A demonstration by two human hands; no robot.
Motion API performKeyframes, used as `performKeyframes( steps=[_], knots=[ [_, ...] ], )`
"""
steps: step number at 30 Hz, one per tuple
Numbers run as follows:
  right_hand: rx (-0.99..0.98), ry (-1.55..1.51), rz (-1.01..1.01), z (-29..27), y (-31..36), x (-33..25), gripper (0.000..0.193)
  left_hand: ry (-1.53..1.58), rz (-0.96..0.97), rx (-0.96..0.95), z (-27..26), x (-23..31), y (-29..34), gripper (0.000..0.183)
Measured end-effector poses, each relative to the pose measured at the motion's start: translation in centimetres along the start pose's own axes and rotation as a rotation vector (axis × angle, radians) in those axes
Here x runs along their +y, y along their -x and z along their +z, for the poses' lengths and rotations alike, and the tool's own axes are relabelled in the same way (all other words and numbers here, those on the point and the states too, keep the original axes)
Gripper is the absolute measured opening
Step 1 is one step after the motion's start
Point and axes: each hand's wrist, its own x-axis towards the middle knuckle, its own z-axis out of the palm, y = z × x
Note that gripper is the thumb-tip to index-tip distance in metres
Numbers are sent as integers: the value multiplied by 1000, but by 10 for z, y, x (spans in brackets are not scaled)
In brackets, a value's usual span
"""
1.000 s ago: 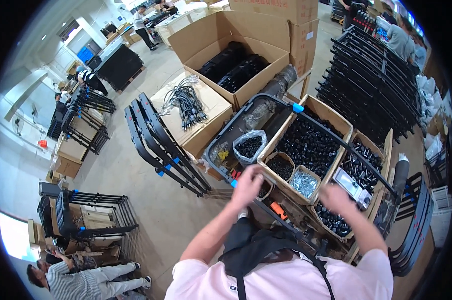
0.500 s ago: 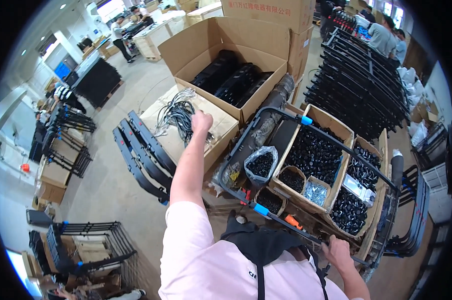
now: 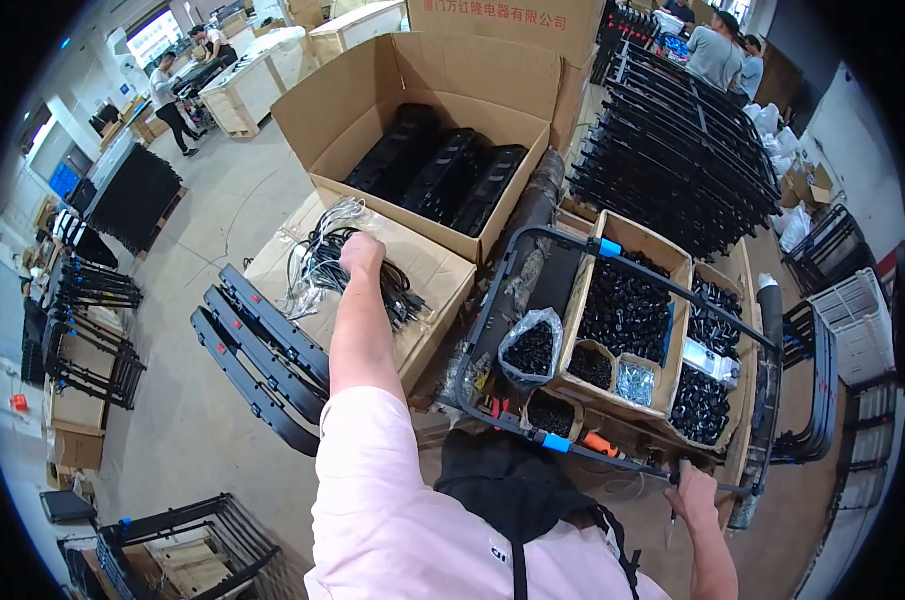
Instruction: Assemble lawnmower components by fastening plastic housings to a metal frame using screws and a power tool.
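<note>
Black cables (image 3: 347, 265) lie on the cardboard box directly under the left hand (image 3: 360, 252), fist closed on them; lift one cleanly. Right hand (image 3: 694, 490) grips the frame (image 3: 532, 240).

an assembly workshop or factory floor: open cardboard boxes (image 3: 422, 110) of black parts, stacked black metal frames (image 3: 682, 150) far right, compartmented small hardware bins (image 3: 632, 340) (screws, perhaps), workbenches (image 3: 242, 80) with workers far left.
</note>
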Motion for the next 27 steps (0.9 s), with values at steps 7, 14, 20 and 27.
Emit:
performKeyframes(
  steps=[7,14,20,27],
  knots=[
    [-113,112,42,34,-2,17,32,453,-150,-26,-8,1,4,56],
    [36,-39,-26,11,2,11,36,1569,92,143,-17,20,24,19],
    [19,7,-103,12,6,10,21,1436,533,200,-58,70,164,25],
    [-78,120,-29,33,8,26,25,1154,758,-343,-44,59,317,25]
  ],
)
